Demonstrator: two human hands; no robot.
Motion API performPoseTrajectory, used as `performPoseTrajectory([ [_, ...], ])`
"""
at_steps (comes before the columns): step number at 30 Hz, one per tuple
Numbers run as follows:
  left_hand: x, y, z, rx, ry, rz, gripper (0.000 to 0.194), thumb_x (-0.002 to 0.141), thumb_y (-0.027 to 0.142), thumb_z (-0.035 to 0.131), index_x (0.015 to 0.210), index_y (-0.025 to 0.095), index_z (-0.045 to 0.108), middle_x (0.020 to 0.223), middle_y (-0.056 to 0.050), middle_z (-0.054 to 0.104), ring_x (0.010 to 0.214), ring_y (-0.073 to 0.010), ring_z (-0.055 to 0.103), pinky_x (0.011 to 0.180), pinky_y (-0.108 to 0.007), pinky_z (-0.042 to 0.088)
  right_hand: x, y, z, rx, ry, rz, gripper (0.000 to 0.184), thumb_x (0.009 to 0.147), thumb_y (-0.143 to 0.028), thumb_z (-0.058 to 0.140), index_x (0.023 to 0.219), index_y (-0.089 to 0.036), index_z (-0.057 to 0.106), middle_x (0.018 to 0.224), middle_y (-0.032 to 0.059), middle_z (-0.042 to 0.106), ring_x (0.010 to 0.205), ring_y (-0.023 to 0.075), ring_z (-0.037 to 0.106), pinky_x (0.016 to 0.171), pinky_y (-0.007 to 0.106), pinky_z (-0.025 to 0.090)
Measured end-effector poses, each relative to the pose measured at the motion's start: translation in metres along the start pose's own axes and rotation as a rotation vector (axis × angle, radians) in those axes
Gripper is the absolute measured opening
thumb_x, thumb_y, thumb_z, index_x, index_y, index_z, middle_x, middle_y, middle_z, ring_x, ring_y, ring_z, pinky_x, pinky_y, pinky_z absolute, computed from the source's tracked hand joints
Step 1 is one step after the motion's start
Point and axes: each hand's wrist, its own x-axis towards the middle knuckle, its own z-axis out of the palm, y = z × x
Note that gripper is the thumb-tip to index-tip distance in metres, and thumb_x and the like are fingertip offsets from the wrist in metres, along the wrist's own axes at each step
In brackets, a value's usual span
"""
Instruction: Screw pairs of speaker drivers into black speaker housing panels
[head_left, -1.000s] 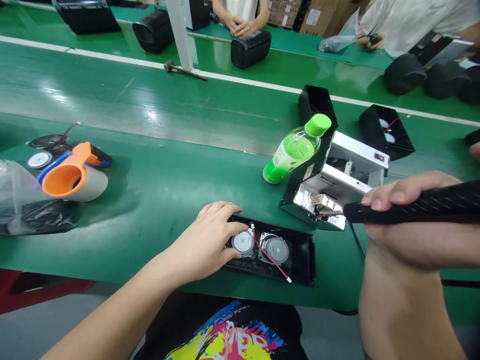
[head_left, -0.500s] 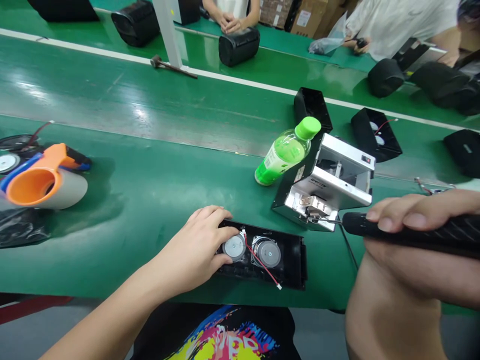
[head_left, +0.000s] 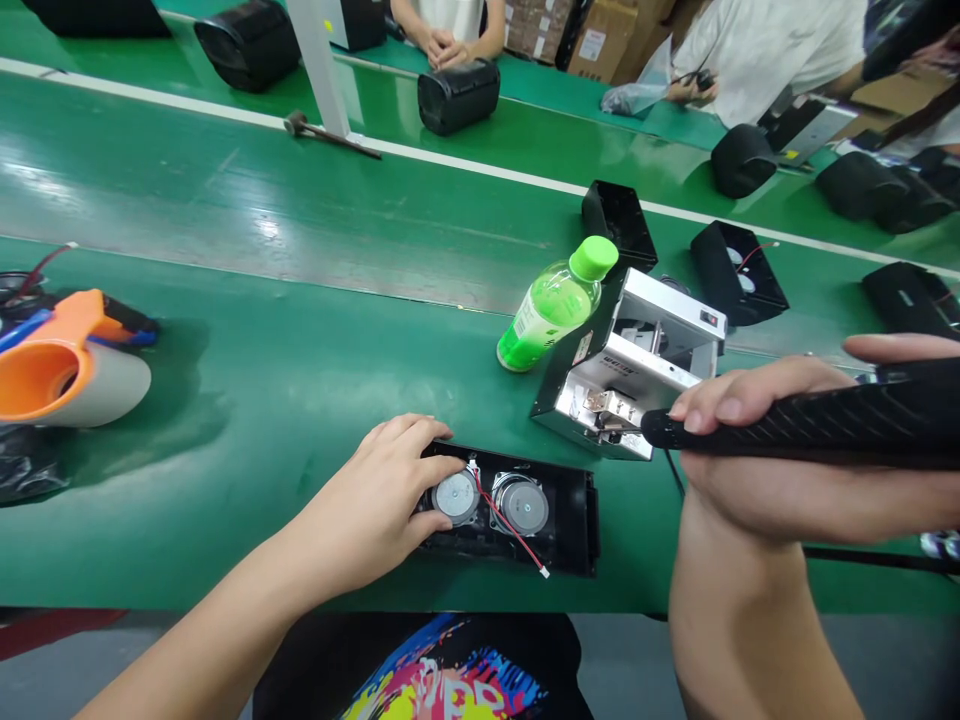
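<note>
My left hand (head_left: 386, 490) grips the left end of a black speaker housing (head_left: 574, 525) that lies on the green worktop, its thumb and a finger around one round speaker driver (head_left: 456, 497). A second driver (head_left: 524, 507) sits beside it, and a red wire (head_left: 510, 522) with white plugs crosses between them. My right hand (head_left: 750, 490) is wrapped around a black electric screwdriver (head_left: 847, 415), held nearly level. The screwdriver's tip is at the metal outlet on the front of a silver-and-black screw feeder (head_left: 637, 365). Whether a screw is on the bit I cannot tell.
A green-capped bottle (head_left: 551, 315) stands against the feeder's left side. An orange-and-white tape dispenser (head_left: 97, 375) lies at far left. Black housings (head_left: 739, 270) rest beyond the feeder. Across the line, a person's hands (head_left: 446, 45) are near a black speaker (head_left: 459, 97).
My right hand has moved left with the screwdriver, bringing its nose closer to the feeder's outlet. My left hand keeps its hold on the housing. The view has shifted slightly.
</note>
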Motion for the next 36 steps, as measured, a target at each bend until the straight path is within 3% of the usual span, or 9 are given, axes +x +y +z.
performPoseTrajectory([
  [2, 0.000, 0.000, -0.001, -0.002, -0.008, -0.002, 0.047, 0.089, 0.024, 0.090, 0.134, 0.028, 0.077, 0.155, -0.012, 0.062, 0.149, -0.0411, 0.054, 0.123, -0.065, 0.050, 0.000, 0.004, 0.002, -0.077, -0.110, -0.188, 0.108, 0.094, -0.091, -0.008, 0.101, -0.023, 0.075, 0.053, 0.0015, 0.055, 0.039, 0.0185, 0.052, 0.034, 0.032, 0.044],
  [4, 0.001, 0.001, -0.002, -0.005, -0.015, -0.005, 0.046, 0.089, 0.023, 0.089, 0.134, 0.028, 0.077, 0.155, -0.012, 0.063, 0.149, -0.0410, 0.054, 0.123, -0.066, 0.050, 0.002, 0.005, 0.005, -0.122, -0.173, -0.231, 0.104, 0.098, -0.087, -0.006, 0.101, -0.022, 0.075, 0.054, 0.0014, 0.057, 0.039, 0.0190, 0.053, 0.035, 0.034, 0.047],
  [10, 0.001, 0.002, -0.002, -0.013, -0.004, -0.010, 0.048, 0.088, 0.023, 0.090, 0.135, 0.028, 0.078, 0.154, -0.011, 0.064, 0.148, -0.0410, 0.055, 0.124, -0.065, 0.050, 0.006, 0.002, 0.012, -0.183, -0.143, -0.113, 0.095, 0.094, -0.097, 0.014, 0.104, -0.022, 0.070, 0.050, -0.0016, 0.058, 0.032, 0.0197, 0.051, 0.031, 0.035, 0.047],
  [15, 0.002, 0.002, -0.002, -0.016, -0.001, -0.016, 0.048, 0.088, 0.023, 0.090, 0.134, 0.028, 0.079, 0.155, -0.012, 0.063, 0.149, -0.0416, 0.055, 0.124, -0.066, 0.050, 0.011, 0.006, 0.012, -0.180, -0.158, -0.096, 0.103, 0.093, -0.096, -0.001, 0.108, -0.023, 0.070, 0.043, -0.0032, 0.051, 0.028, 0.0217, 0.047, 0.026, 0.035, 0.042],
  [19, 0.002, 0.003, -0.003, -0.022, -0.009, -0.011, 0.045, 0.090, 0.022, 0.088, 0.133, 0.028, 0.080, 0.154, -0.012, 0.063, 0.149, -0.0411, 0.054, 0.125, -0.067, 0.049, 0.015, 0.007, 0.012, -0.174, -0.185, -0.098, 0.097, 0.095, -0.097, 0.008, 0.102, -0.022, 0.069, 0.043, -0.0030, 0.050, 0.029, 0.0219, 0.047, 0.027, 0.036, 0.044],
  [26, 0.000, 0.002, -0.002, -0.042, 0.007, -0.006, 0.045, 0.089, 0.023, 0.089, 0.133, 0.029, 0.079, 0.153, -0.012, 0.063, 0.149, -0.0406, 0.054, 0.125, -0.066, 0.049, 0.009, 0.004, 0.020, -0.230, -0.204, -0.062, 0.096, 0.083, -0.107, 0.015, 0.091, -0.024, 0.062, 0.043, -0.0026, 0.051, 0.029, 0.0216, 0.048, 0.025, 0.035, 0.039],
  [32, 0.001, 0.002, -0.003, -0.034, -0.005, -0.006, 0.044, 0.090, 0.023, 0.088, 0.133, 0.029, 0.079, 0.153, -0.012, 0.063, 0.149, -0.0404, 0.054, 0.125, -0.065, 0.048, 0.014, 0.008, 0.016, -0.233, -0.177, -0.118, 0.111, 0.084, -0.104, -0.002, 0.106, -0.020, 0.066, 0.040, -0.0023, 0.051, 0.023, 0.0225, 0.045, 0.021, 0.034, 0.035],
  [36, 0.001, 0.003, -0.004, -0.030, -0.008, -0.001, 0.046, 0.090, 0.025, 0.090, 0.134, 0.028, 0.079, 0.152, -0.013, 0.063, 0.148, -0.0401, 0.054, 0.125, -0.065, 0.047, 0.013, 0.014, 0.012, -0.183, -0.224, -0.072, 0.109, 0.080, -0.109, 0.005, 0.106, -0.022, 0.065, 0.038, -0.0033, 0.050, 0.019, 0.0236, 0.038, 0.017, 0.037, 0.031],
])
